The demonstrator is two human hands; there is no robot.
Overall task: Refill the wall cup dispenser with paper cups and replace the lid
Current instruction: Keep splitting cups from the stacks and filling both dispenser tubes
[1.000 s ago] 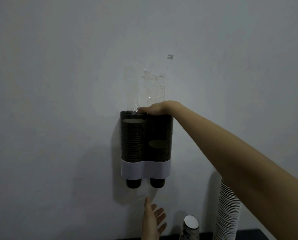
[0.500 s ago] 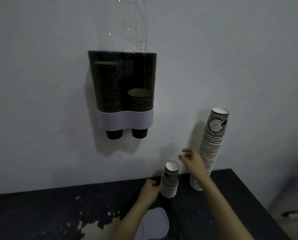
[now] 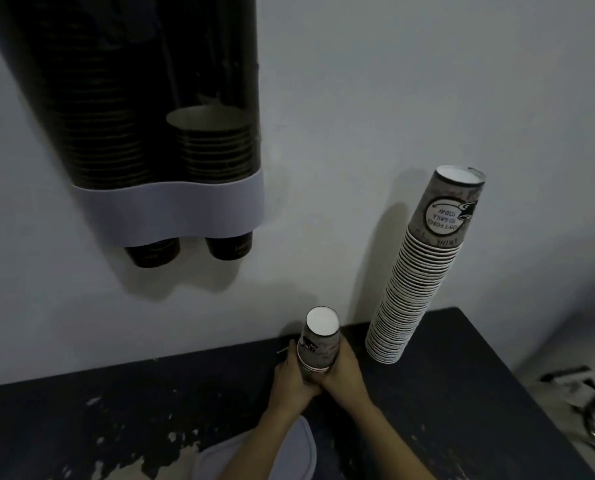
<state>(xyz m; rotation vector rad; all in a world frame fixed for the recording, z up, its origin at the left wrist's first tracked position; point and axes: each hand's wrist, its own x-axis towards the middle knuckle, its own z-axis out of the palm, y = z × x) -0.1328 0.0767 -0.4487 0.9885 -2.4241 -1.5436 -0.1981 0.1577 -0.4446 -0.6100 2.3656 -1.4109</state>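
Note:
The dark two-tube wall cup dispenser (image 3: 143,109) with a white lower band hangs at the upper left; its left tube is packed with cups, its right tube holds a low stack. A short stack of upside-down paper cups (image 3: 318,344) stands on the dark table near the wall. My left hand (image 3: 290,379) and my right hand (image 3: 346,377) wrap around the stack's lower part from both sides. The white dispenser lid (image 3: 299,452) lies on the table under my forearms, partly hidden.
A tall leaning stack of upside-down paper cups (image 3: 417,282) stands to the right against the wall. The dark table (image 3: 462,393) has chipped paint at the front left, and its right edge drops to the floor with some blurred items.
My right hand came down from the dispenser's top to the table. Both hands have closed around the short cup stack. The view has dropped and moved closer.

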